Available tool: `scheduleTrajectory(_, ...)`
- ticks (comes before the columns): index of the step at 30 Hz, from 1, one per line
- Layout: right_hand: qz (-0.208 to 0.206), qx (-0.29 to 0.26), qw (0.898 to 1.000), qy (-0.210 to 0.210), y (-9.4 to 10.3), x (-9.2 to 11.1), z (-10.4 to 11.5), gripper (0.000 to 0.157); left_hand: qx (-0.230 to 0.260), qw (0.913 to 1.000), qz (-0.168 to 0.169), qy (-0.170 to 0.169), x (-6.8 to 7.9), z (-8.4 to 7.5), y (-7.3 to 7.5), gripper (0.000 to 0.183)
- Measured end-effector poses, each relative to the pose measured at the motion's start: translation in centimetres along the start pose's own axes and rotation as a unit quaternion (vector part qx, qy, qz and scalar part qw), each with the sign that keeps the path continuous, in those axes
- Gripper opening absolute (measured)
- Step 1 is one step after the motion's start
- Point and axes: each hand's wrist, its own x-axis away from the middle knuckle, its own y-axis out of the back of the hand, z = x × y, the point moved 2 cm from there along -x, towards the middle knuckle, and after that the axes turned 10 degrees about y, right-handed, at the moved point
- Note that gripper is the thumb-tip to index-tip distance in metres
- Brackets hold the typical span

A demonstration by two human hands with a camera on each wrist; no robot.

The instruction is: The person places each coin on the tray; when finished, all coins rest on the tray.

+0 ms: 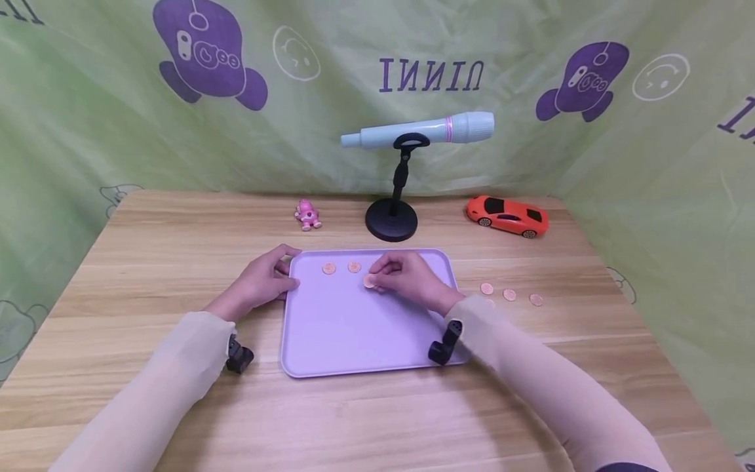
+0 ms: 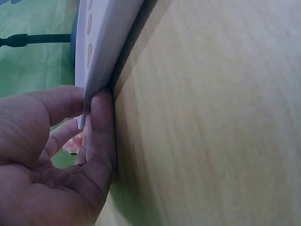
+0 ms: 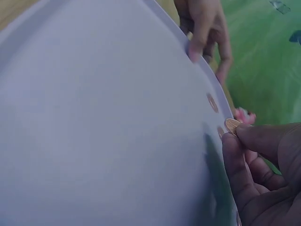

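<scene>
A copper-coloured coin (image 1: 369, 281) is being pinched by the right hand (image 1: 407, 275), its thumb and index finger being parted only by the coin. It is being held at the far part of a lilac rectangular tray (image 1: 354, 328), just right of two flat coins (image 1: 328, 268) that are being borne in a row near the far rim; whether the tray is being touched by it cannot be told. The tray's far left corner is being gripped by the left hand (image 1: 259, 278), the thumb being set on the rim and the fingers being kept at the outside and beneath.

The tray's right edge is being crossed and partly covered by the right sleeve (image 1: 531, 370) and a black wrist camera (image 1: 442, 351). Beyond that edge, three coins (image 1: 509, 295) are being supported by the wooden table (image 1: 118, 295), and a paler coin (image 1: 489, 303) is being only faintly shown near the sleeve. Behind the tray, a light-blue microphone (image 1: 383, 134) is being held up by a black stand (image 1: 392, 226), which is being flanked by a pink toy figurine (image 1: 307, 214) and an orange-red toy car (image 1: 508, 216).
</scene>
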Motion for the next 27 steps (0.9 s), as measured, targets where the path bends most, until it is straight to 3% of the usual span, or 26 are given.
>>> scheduleTrajectory(6,0.025,-0.004,0.999,0.034,-3.3,-1.5,0.7,0.012,-0.006,1.0000,0.000,0.001,0.1,-0.2,0.3,0.059)
scheduleTrajectory(11,0.040,0.030,0.997,0.063,-5.0,-2.2,0.8,0.013,-0.001,1.0000,-0.001,0.001,0.1,-0.1,0.3,0.058)
scheduleTrajectory(18,0.047,0.109,0.985,0.125,-6.1,-2.6,1.0,0.011,0.004,1.0000,-0.001,-0.009,0.1,0.0,0.2,0.058)
scheduleTrajectory(27,0.068,0.173,0.975,0.121,-6.5,-2.3,2.3,0.005,0.005,1.0000,0.000,-0.008,-0.2,0.0,0.0,0.058)
